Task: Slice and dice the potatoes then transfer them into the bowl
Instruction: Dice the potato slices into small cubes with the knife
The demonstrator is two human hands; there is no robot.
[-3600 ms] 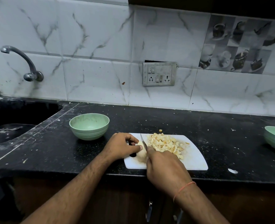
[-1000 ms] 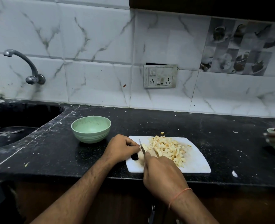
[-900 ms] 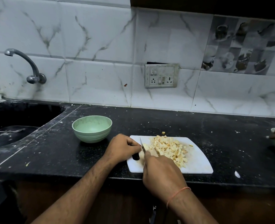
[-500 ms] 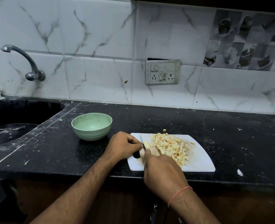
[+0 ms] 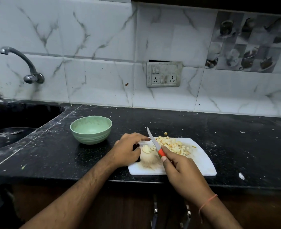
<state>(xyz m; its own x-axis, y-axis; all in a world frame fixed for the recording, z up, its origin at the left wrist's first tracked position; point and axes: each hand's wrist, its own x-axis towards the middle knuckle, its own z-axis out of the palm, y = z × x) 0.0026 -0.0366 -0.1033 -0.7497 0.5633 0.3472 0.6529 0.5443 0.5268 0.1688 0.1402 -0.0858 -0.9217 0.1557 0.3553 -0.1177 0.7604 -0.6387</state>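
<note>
Gripping orange-handled knife (image 5: pixel 153 141), right hand (image 5: pixel 181 169) angles blade up over white cutting board (image 5: pixel 200 164). Left hand (image 5: pixel 126 151) curls fingers around potato chunk (image 5: pixel 147 158). Diced potato pile (image 5: pixel 172 145) beside blade. Green bowl (image 5: pixel 91 129) left of board on dark counter (image 5: pixel 235 146).

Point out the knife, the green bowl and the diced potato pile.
knife (image 5: pixel 153 140), head view, middle of the blade.
green bowl (image 5: pixel 87 138), head view, outer front wall.
diced potato pile (image 5: pixel 173 145), head view, centre of the heap on the board.
</note>
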